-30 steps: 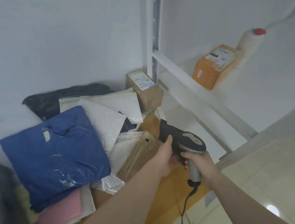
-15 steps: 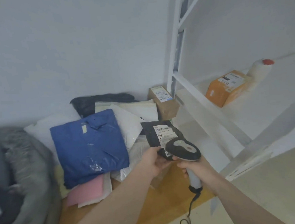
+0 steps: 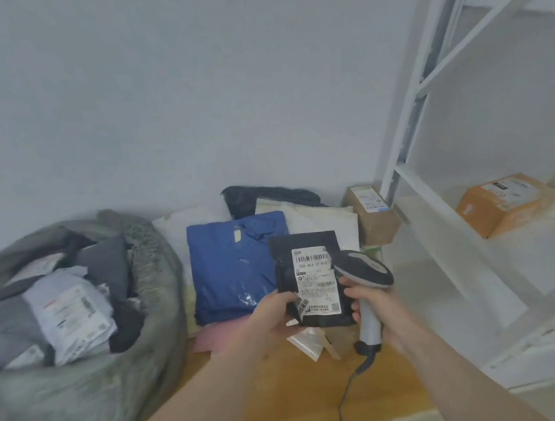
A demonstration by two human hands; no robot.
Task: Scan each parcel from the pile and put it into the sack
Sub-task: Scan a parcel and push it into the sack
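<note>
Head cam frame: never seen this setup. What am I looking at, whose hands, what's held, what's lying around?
No robot here. A person wears one wide-angle camera on the head, looking forward and down, so both arms enter from the bottom edge.

The left hand grips a black parcel with its white barcode label facing up. The right hand holds a corded handheld scanner, its head right by the label.

Behind them on the wooden surface lies the pile: a blue parcel, white and pink mailers, a brown box. At left is the grey sack, already holding parcels. An orange box sits on the white shelf.
</note>
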